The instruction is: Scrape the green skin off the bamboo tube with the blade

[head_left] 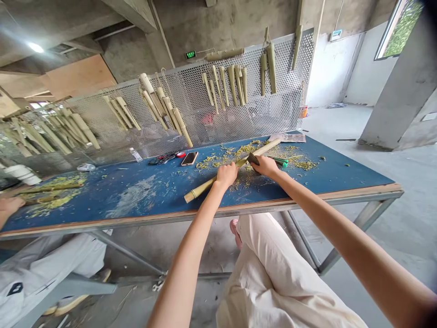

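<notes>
On the blue surface, left hand fingers clamp the bamboo pole mid-length, stiff and probably light, while right hand fingers wrap a dark blade.

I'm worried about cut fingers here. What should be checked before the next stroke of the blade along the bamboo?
1. Grip on the work: ok. The left hand is wrapped round the bamboo pole.
2. Grip on the tool: ok. The right hand holds the blade against the pole.
3. Edge pointing away from the left hand: cannot tell. The two sit close together.
4. Pole supported: ok. It lies flat on the table.
5. phone out of the way: ok. It lies apart from the pole.
6. co-worker's hand clear: ok. It is at the table's far left end.
</notes>
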The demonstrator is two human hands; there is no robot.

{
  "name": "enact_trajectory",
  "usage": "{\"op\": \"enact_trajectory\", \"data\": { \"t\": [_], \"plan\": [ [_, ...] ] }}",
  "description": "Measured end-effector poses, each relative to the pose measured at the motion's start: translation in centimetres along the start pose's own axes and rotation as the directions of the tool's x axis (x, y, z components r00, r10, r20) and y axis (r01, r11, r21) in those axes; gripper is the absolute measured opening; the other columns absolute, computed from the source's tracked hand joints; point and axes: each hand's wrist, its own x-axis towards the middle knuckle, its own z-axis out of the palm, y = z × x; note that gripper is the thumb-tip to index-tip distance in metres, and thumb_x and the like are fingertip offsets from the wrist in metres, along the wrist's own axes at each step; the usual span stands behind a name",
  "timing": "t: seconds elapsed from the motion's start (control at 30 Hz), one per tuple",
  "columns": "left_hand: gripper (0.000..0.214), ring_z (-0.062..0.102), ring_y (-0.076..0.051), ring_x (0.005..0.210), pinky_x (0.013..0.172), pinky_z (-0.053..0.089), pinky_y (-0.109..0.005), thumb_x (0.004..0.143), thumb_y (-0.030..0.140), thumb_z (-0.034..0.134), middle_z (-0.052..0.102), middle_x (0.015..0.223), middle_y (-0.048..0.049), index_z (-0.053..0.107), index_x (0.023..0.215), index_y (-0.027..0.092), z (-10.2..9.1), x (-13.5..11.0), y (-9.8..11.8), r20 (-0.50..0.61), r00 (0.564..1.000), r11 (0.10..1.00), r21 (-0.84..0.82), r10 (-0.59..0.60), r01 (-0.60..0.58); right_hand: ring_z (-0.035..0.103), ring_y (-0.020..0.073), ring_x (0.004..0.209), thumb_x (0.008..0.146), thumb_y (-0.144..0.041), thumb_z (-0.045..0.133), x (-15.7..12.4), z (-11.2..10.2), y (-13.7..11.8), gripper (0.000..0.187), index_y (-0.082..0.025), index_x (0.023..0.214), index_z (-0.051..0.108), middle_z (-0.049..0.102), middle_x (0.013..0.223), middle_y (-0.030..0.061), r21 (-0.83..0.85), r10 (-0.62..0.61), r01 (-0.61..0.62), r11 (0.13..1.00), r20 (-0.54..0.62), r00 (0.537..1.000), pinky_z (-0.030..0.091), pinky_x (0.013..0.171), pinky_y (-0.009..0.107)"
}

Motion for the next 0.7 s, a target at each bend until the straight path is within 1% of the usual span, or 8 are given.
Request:
{"op": "enact_trajectory", "data": {
  "t": [0.17, 0.4, 0.57, 0.7],
  "plan": [
    [0.045, 0.073, -0.029, 0.092, 0.076, 0.051, -0.034, 0.104, 0.042, 0.033, 0.074, 0.099, -0.0177, 0.058, 0.121, 0.008, 0.09, 0.22, -0.5, 0.029, 0.999, 0.999, -0.029, -0.019, 0.019, 0.069, 0.0265, 0.097, 0.099, -0.039, 0.048, -0.03, -0.03, -0.05, 0.034, -0.014, 0.118, 0.063, 0.074, 0.107, 0.0136, 0.004, 0.0, 0.0, 1.0, 0.002, 1.0, 0.04, 0.067, 0.026],
    [0.044, 0.072, -0.029, 0.093, 0.077, 0.051, -0.035, 0.103, 0.043, 0.039, 0.074, 0.099, -0.0173, 0.059, 0.12, 0.008, 0.31, 0.4, -0.58, 0.031, 0.999, 0.999, -0.044, -0.015, 0.016, 0.07, 0.0256, 0.093, 0.099, -0.041, 0.048, 0.12, 0.34, 0.16, 0.035, -0.015, 0.114, 0.066, 0.075, 0.101, 0.0135, -0.005, -0.023, 0.023, 1.0, -0.013, 1.0, 0.041, 0.068, 0.026],
    [0.039, 0.072, -0.028, 0.095, 0.078, 0.051, -0.034, 0.102, 0.042, 0.042, 0.074, 0.1, -0.0163, 0.061, 0.116, 0.01, 0.4, 0.35, -0.87, 0.004, 1.0, 0.999, -0.038, 0.002, -0.002, 0.07, 0.0258, 0.092, 0.099, -0.04, 0.048, 0.26, 0.56, 0.33, 0.035, -0.015, 0.115, 0.065, 0.075, 0.102, 0.0134, 0.001, -0.032, 0.032, 0.999, -0.017, 0.999, 0.042, 0.068, 0.027],
    [0.033, 0.071, -0.028, 0.101, 0.082, 0.051, -0.035, 0.101, 0.035, 0.048, 0.072, 0.11, -0.0163, 0.059, 0.121, 0.012, 0.09, 0.19, -1.03, -0.054, 0.999, 1.0, -0.021, 0.01, -0.011, 0.07, 0.0267, 0.094, 0.1, -0.041, 0.047, 0.4, 0.77, 0.47, 0.036, -0.014, 0.118, 0.063, 0.074, 0.105, 0.0142, 0.002, -0.02, 0.02, 1.0, -0.048, 0.999, 0.04, 0.066, 0.027]
  ]
}}
